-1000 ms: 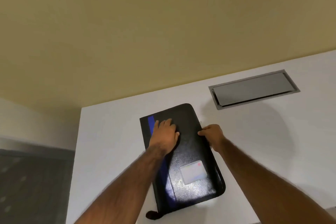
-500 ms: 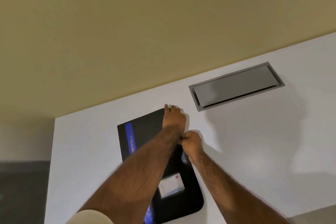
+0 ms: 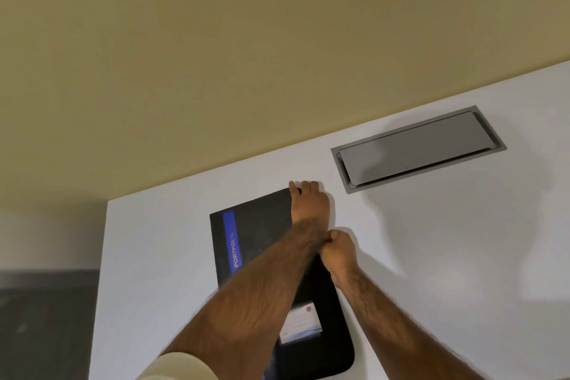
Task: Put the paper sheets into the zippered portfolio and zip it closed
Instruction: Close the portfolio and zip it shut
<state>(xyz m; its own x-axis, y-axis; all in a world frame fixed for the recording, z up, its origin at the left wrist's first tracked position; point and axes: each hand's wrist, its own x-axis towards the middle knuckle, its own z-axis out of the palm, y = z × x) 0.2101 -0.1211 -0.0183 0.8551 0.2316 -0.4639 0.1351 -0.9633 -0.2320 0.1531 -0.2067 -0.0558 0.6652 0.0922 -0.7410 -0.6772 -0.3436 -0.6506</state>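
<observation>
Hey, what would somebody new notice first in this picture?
A black portfolio with a blue stripe lies flat on the white table. The left hand presses its far right corner, while the right hand is closed at its right edge. A grey hatch sits in the table behind.

White table (image 3: 431, 256), grey recessed hatch (image 3: 416, 149) at far edge; yellow wall (image 3: 216, 40).

Office: desk (image 3: 431, 256) with cable hatch (image 3: 418, 148)
</observation>
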